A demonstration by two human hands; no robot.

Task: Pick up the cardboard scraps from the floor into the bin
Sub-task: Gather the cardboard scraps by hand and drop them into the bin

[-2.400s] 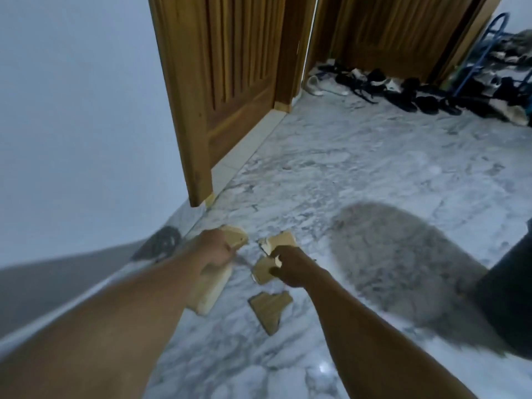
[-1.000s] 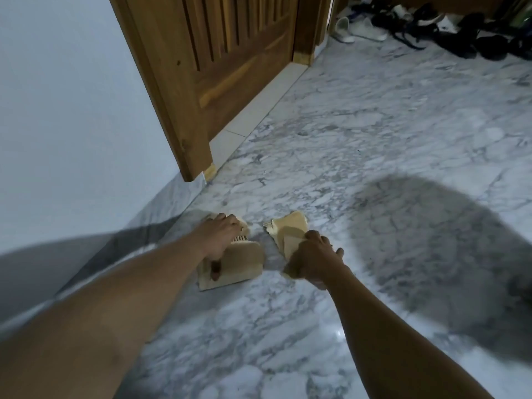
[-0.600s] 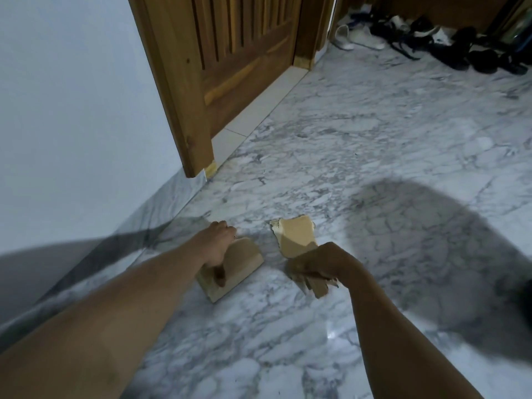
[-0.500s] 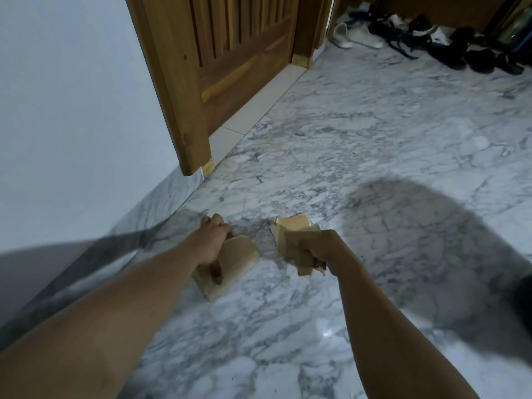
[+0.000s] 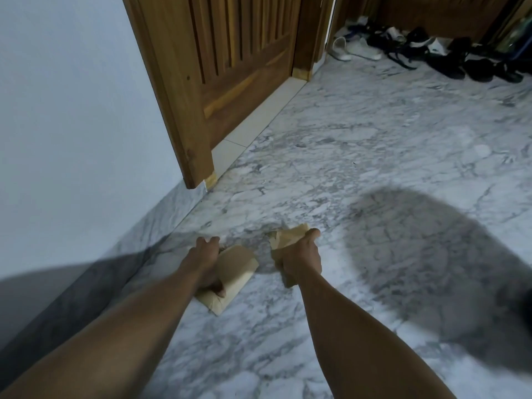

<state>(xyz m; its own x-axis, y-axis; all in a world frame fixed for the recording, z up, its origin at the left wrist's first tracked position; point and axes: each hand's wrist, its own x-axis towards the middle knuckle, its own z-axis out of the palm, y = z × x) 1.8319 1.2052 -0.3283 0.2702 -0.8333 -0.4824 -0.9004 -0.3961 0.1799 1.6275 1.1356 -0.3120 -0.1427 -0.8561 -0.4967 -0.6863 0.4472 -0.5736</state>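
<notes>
1. Wall [image 5: 72,110]: plain and pale, filling the left side. A grey-veined marble skirting [image 5: 161,226] runs along its foot.
2. Left hand [image 5: 205,262]: I log it as gripping. The fingers curl over the far edge of a flat cardboard stack [image 5: 239,269] and the thumb presses on its near face. The stack is tan and tilted, with its near corner low over the floor. I cannot tell whether it touches.
3. Door [image 5: 236,67]: wooden and slatted, far beyond the left hand, with a pale threshold strip at its base.
4. Right hand [image 5: 302,260]: I log it as clenched round a bunch of torn cardboard scraps [image 5: 289,236]. Ragged ends stick out on the far side by the thumb and on the near side under the heel of the hand. The bunch is just right of the stack and apart from it.
5. Floor [image 5: 374,139]: white marble with grey veins, spreading from near to far.
6. Shadow [image 5: 431,254]: a broad dark patch on the floor, right of the right hand.
7. Shoes [image 5: 449,61]: a row of dark and white pairs, far right, against wooden panelling.
</notes>
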